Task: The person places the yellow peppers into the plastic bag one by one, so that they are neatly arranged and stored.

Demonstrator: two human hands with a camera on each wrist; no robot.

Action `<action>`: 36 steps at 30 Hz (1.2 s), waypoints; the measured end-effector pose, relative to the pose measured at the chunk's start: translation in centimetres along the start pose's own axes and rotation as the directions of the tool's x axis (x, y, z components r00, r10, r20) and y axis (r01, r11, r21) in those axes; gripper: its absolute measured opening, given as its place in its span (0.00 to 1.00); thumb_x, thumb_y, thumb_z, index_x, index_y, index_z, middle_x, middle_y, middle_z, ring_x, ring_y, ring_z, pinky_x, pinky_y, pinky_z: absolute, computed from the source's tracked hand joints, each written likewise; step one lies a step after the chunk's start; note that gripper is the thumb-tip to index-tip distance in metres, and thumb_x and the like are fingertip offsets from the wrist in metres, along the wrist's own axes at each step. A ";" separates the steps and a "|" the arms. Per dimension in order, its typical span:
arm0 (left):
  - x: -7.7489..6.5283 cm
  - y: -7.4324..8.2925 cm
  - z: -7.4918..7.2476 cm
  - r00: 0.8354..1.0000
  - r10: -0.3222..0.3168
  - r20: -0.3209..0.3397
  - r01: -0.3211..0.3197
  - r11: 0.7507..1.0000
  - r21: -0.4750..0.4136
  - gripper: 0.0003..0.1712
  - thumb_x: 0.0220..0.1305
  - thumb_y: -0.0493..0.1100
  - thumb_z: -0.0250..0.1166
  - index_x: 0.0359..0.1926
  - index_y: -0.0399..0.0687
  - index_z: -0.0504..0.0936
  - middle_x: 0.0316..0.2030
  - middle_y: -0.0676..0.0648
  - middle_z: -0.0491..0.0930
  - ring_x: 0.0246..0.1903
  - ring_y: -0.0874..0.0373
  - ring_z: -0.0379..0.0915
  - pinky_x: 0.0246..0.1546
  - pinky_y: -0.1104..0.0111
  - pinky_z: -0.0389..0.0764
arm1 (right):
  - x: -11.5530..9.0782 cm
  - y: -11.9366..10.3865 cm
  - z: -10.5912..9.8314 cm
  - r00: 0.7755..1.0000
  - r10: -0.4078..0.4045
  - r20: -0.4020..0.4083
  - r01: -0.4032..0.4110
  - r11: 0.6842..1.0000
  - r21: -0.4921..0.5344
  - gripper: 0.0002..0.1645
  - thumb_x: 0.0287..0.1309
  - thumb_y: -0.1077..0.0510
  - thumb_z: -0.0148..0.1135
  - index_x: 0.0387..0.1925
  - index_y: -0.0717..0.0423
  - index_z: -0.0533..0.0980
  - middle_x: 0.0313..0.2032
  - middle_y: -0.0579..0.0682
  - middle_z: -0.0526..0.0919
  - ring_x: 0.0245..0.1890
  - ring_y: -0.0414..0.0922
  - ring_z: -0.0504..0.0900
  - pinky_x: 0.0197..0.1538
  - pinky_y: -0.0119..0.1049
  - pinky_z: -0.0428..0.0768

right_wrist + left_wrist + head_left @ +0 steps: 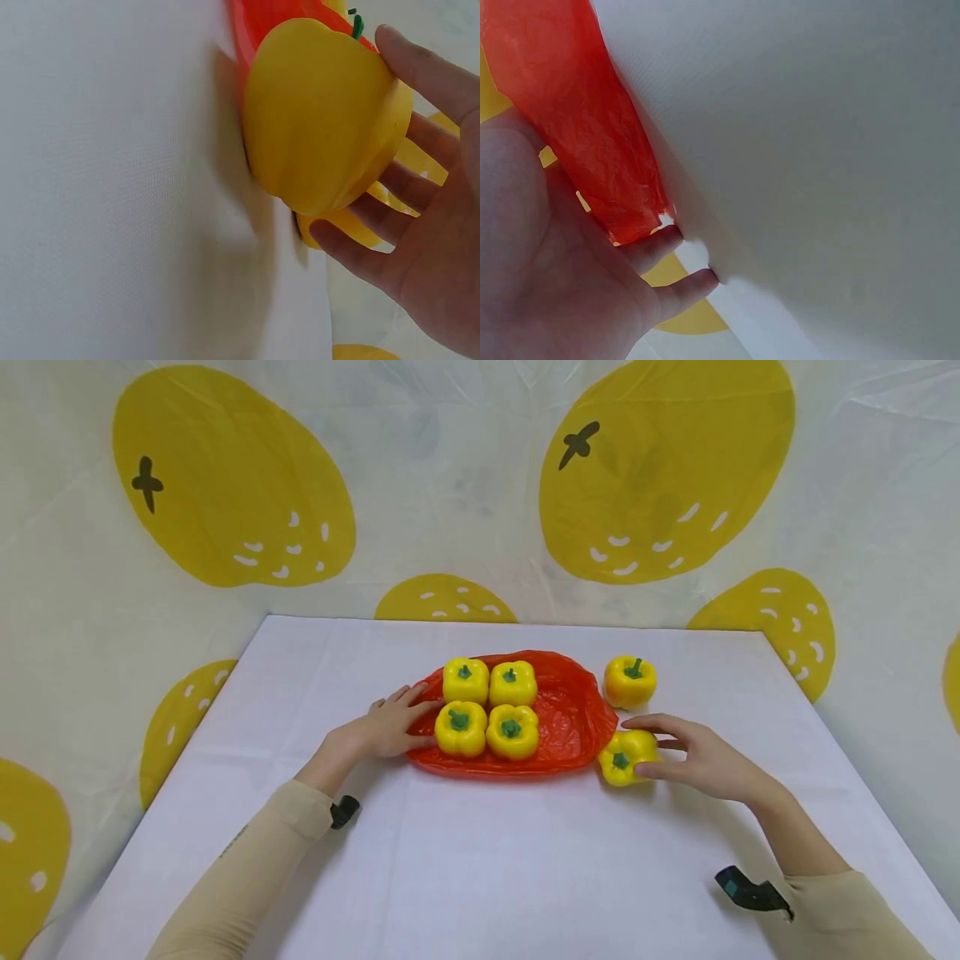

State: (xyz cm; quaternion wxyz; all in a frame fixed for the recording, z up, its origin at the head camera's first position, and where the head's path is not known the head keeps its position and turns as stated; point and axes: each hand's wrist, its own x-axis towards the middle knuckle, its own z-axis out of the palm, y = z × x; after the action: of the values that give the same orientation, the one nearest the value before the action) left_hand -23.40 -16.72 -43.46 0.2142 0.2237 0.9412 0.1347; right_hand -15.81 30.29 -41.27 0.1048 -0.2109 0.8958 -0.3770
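Note:
A red plastic bag, spread open like a shallow tray, lies mid-table. Several yellow bell peppers with green stems stand inside its left part. At the bag's left edge, my left hand rests with fingers spread and touching the red plastic; its fingers look nearly straight in the left wrist view. Beside the bag's right end, my right hand holds a tilted yellow bell pepper between thumb and fingers. In the right wrist view the fingers partly pass behind this pepper, so their contact is partly hidden.
Another yellow bell pepper stands on the table just beyond the bag's right end. A white cloth covers the table. Behind it hangs a pale sheet printed with large yellow fruit. Small black devices sit at both wrists.

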 end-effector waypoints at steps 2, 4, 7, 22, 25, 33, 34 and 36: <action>0.0 0.0 0.0 1.000 0.000 0.000 0.000 1.000 -0.001 0.44 0.71 0.63 0.61 0.82 0.61 0.56 0.81 0.40 0.41 0.78 0.35 0.33 0.71 0.32 0.45 | 0.0 0.0 -0.1 1.000 -0.012 -0.010 0.012 1.000 0.001 0.31 0.65 0.53 0.71 0.67 0.51 0.74 0.63 0.48 0.78 0.63 0.55 0.74 0.63 0.46 0.77; -0.1 0.0 0.0 1.000 0.002 -0.001 -0.002 1.000 0.000 0.44 0.71 0.63 0.61 0.81 0.61 0.56 0.81 0.40 0.41 0.78 0.35 0.33 0.71 0.32 0.45 | -0.1 0.1 -0.2 1.000 -0.021 -0.020 0.021 1.000 -0.005 0.30 0.68 0.54 0.68 0.68 0.52 0.73 0.64 0.49 0.77 0.63 0.55 0.74 0.63 0.34 0.75; 0.0 0.0 0.0 1.000 0.003 -0.003 -0.003 1.000 0.001 0.44 0.71 0.63 0.61 0.81 0.61 0.56 0.81 0.40 0.41 0.78 0.35 0.33 0.71 0.32 0.45 | -0.2 0.3 -0.4 0.999 -0.038 -0.035 0.038 0.999 0.012 0.29 0.70 0.56 0.65 0.70 0.53 0.72 0.65 0.50 0.76 0.64 0.48 0.73 0.61 0.23 0.71; 0.1 -0.2 0.1 1.000 0.002 -0.001 -0.002 1.000 -0.007 0.44 0.71 0.64 0.61 0.81 0.62 0.56 0.81 0.41 0.40 0.78 0.35 0.33 0.71 0.32 0.44 | -0.7 1.0 -1.1 0.996 0.026 -0.084 -0.026 1.000 -0.006 0.40 0.64 0.52 0.72 0.73 0.54 0.67 0.69 0.55 0.72 0.64 0.48 0.72 0.57 0.19 0.70; 0.1 -0.2 0.1 1.000 0.004 -0.004 -0.004 1.000 -0.006 0.44 0.71 0.64 0.61 0.81 0.61 0.56 0.81 0.41 0.41 0.78 0.35 0.33 0.71 0.32 0.44 | -0.6 1.1 -1.0 0.995 0.030 -0.095 -0.031 0.999 -0.014 0.40 0.64 0.53 0.72 0.73 0.56 0.66 0.68 0.58 0.71 0.62 0.58 0.74 0.56 0.21 0.73; 0.2 -0.3 0.2 1.000 0.006 -0.006 -0.006 1.000 -0.006 0.44 0.71 0.63 0.61 0.81 0.62 0.56 0.81 0.41 0.41 0.78 0.35 0.33 0.71 0.32 0.45 | -0.7 0.7 -1.6 0.990 0.024 -0.136 -0.025 1.000 -0.002 0.40 0.65 0.56 0.71 0.73 0.58 0.64 0.68 0.60 0.70 0.61 0.61 0.73 0.53 0.19 0.74; 0.2 -0.3 0.2 1.000 0.006 -0.006 -0.006 1.000 -0.006 0.44 0.71 0.63 0.61 0.81 0.62 0.56 0.81 0.41 0.41 0.78 0.35 0.33 0.71 0.32 0.45 | -0.7 0.5 -1.8 0.990 0.023 -0.142 -0.024 1.000 -0.004 0.40 0.66 0.56 0.71 0.73 0.57 0.63 0.68 0.60 0.69 0.61 0.60 0.73 0.53 0.19 0.74; 0.2 -0.3 0.2 1.000 0.007 -0.007 -0.007 1.000 -0.007 0.44 0.71 0.63 0.61 0.81 0.62 0.56 0.81 0.41 0.41 0.78 0.35 0.33 0.71 0.32 0.45 | -0.7 0.1 -2.2 0.988 0.015 -0.156 -0.016 1.000 -0.005 0.40 0.65 0.57 0.71 0.73 0.57 0.63 0.68 0.60 0.69 0.61 0.58 0.73 0.53 0.18 0.74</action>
State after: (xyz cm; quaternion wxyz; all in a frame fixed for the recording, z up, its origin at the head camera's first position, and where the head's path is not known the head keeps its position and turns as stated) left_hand -23.54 -16.85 -43.78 0.2110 0.2257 0.9408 0.1394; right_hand -16.01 32.09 -39.77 0.0370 -0.1740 0.9040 -0.3887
